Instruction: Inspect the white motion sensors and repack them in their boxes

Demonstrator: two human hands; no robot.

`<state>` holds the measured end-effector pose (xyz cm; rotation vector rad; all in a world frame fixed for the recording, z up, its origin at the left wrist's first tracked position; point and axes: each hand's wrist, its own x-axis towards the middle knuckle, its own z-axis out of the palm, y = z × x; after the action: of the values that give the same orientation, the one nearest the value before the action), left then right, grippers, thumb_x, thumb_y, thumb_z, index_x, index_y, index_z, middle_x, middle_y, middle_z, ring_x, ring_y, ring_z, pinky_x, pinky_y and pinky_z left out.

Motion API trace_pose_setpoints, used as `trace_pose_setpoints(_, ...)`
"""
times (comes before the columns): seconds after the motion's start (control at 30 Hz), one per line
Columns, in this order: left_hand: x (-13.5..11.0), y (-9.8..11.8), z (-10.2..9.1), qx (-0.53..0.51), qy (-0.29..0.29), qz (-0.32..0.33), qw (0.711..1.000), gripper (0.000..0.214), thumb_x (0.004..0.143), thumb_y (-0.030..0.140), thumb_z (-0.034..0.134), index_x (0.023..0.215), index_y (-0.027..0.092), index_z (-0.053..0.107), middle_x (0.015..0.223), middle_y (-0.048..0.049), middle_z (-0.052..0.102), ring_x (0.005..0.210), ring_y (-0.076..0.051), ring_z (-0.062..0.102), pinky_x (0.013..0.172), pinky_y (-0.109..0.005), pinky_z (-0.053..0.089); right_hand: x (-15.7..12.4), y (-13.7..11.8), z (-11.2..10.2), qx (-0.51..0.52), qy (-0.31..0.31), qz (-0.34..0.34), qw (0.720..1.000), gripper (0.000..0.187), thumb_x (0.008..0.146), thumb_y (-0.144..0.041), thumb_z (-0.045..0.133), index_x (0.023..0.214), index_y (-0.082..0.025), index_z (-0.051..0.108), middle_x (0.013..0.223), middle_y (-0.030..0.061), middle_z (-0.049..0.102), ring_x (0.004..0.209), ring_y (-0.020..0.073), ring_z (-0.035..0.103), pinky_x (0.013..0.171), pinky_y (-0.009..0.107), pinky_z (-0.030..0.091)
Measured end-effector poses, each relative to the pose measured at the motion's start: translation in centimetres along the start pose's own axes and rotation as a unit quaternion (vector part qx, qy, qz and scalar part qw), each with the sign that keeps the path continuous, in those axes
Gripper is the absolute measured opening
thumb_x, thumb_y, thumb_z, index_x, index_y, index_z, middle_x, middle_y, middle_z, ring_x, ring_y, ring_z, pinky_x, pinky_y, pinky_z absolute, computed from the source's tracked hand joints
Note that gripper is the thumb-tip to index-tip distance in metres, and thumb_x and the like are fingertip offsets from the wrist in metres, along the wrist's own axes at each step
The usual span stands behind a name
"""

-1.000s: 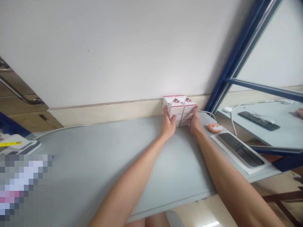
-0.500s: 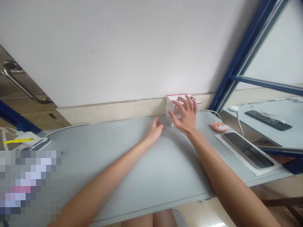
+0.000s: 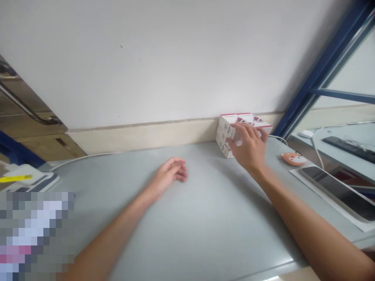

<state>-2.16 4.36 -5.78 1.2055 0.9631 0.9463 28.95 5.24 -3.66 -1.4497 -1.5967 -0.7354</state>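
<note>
A stack of small white boxes (image 3: 224,134) with red edges and dark print stands against the wall, right of centre. My right hand (image 3: 249,146) is at its near upper corner. The fingers curve over the top and the thumb lies by the left side, closed around a front box; the palm hides much of the near face. Farther left, my left hand (image 3: 171,171) hovers just above or rests on the grey desk (image 3: 187,226), which I cannot tell. Its fingers are loosely curled and apart, with nothing visible in them.
Right of the boxes lie an orange and white animal-shaped object (image 3: 293,159) and a dark phone-like slab (image 3: 336,191) on a white sheet. A blue-framed mirror (image 3: 345,89) stands behind them. At left are a white device (image 3: 43,179) with a yellow strip and a cable (image 3: 84,157) along the wall.
My left hand has drawn back, away from the boxes, toward the left and nearer me. My right hand stays at the stack, its fingers more bent. The view has shifted left.
</note>
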Motion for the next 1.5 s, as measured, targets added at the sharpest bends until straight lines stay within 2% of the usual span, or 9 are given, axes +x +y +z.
trace_pose_setpoints(0.17,0.0,-0.8,0.7,0.096,-0.019,0.043,0.994,0.018,0.087,0.033,0.069,0.096,0.018,0.067,0.082,-0.0015,0.067,0.069,-0.015,0.065,0.069,-0.031,0.053,0.0,0.1,-0.3,0.064,0.05,-0.053,0.995,0.025,0.097,-0.028,0.073,0.122,-0.026,0.07,0.134,0.0093,0.075,0.128,0.0296,0.069,0.111,0.049,0.048)
trace_pose_setpoints(0.3,-0.2,-0.7,1.0,0.105,-0.011,0.057,0.993,0.042,0.088,0.052,0.074,0.113,0.019,0.066,0.092,-0.0044,0.071,0.073,-0.016,0.067,0.068,-0.029,0.053,-0.8,-3.6,-1.0,0.246,0.069,-0.03,0.966,0.022,0.095,-0.032,0.077,0.113,-0.027,0.068,0.136,0.0113,0.073,0.125,0.0287,0.07,0.106,0.048,0.056)
trace_pose_setpoints(0.4,-1.0,0.0,1.4,0.061,-0.004,0.059,0.996,0.069,0.087,0.066,0.074,0.138,0.022,0.058,0.12,-0.0127,0.075,0.094,-0.022,0.074,0.076,-0.031,0.058,-2.0,-8.0,-1.9,0.435,0.012,0.085,0.896,0.023,0.098,-0.038,0.073,0.114,-0.027,0.061,0.125,0.01,0.073,0.113,0.0257,0.073,0.089,0.042,0.064)
trace_pose_setpoints(0.47,-1.8,0.7,1.9,0.027,-0.018,0.072,0.997,0.072,0.09,0.07,0.07,0.144,0.023,0.057,0.135,-0.0157,0.072,0.113,-0.026,0.073,0.092,-0.036,0.059,-2.9,-10.3,-2.4,0.545,-0.076,0.138,0.823,0.022,0.101,-0.043,0.067,0.112,-0.028,0.056,0.12,0.0079,0.072,0.095,0.0214,0.074,0.069,0.034,0.063)
trace_pose_setpoints(0.53,-2.5,1.4,2.3,0.014,-0.018,0.098,0.995,0.068,0.092,0.07,0.067,0.141,0.022,0.062,0.137,-0.0154,0.072,0.121,-0.028,0.071,0.103,-0.038,0.057,-3.5,-11.2,-2.7,0.578,-0.125,0.176,0.787,0.02,0.105,-0.046,0.06,0.109,-0.028,0.052,0.112,0.0054,0.071,0.086,0.0184,0.072,0.066,0.032,0.061)
trace_pose_setpoints(0.63,-3.0,1.8,2.8,0.038,0.037,0.146,0.988,0.059,0.09,0.065,0.073,0.128,0.02,0.068,0.126,-0.013,0.077,0.116,-0.03,0.073,0.102,-0.041,0.058,-4.0,-10.3,-2.3,0.54,-0.188,0.15,0.807,0.021,0.108,-0.047,0.054,0.111,-0.026,0.053,0.111,0.006,0.069,0.096,0.02,0.07,0.085,0.038,0.061)
trace_pose_setpoints(0.83,-3.2,0.5,3.2,0.142,0.069,0.159,0.975,0.053,0.081,0.047,0.088,0.125,0.025,0.069,0.118,-0.0074,0.079,0.11,-0.029,0.075,0.099,-0.041,0.057,-4.0,-9.0,-2.2,0.493,-0.207,0.032,0.844,0.05,0.108,-0.04,0.053,0.154,-0.028,0.038,0.149,0.0147,0.06,0.138,0.028,0.058,0.119,0.055,0.046)
trace_pose_setpoints(1.17,-3.7,0.6,3.5,0.177,0.037,0.208,0.961,0.055,0.087,0.035,0.084,0.135,0.028,0.058,0.137,-0.0107,0.072,0.124,-0.03,0.07,0.108,-0.044,0.052,-3.3,-9.2,-3.5,0.436,-0.222,-0.044,0.871,0.059,0.104,-0.04,0.054,0.159,-0.026,0.037,0.138,0.0149,0.063,0.123,0.031,0.064,0.107,0.053,0.053)
trace_pose_setpoints(1.5,-4.2,0.5,3.7,0.291,0.082,0.253,0.919,0.053,0.088,0.042,0.082,0.135,0.029,0.061,0.133,-0.0094,0.071,0.12,-0.031,0.068,0.108,-0.045,0.05,-2.3,-9.5,-4.2,0.396,-0.192,-0.017,0.898,0.021,0.107,-0.036,0.05,0.116,-0.024,0.064,0.103,0.0054,0.069,0.089,0.0197,0.068,0.081,0.034,0.055)
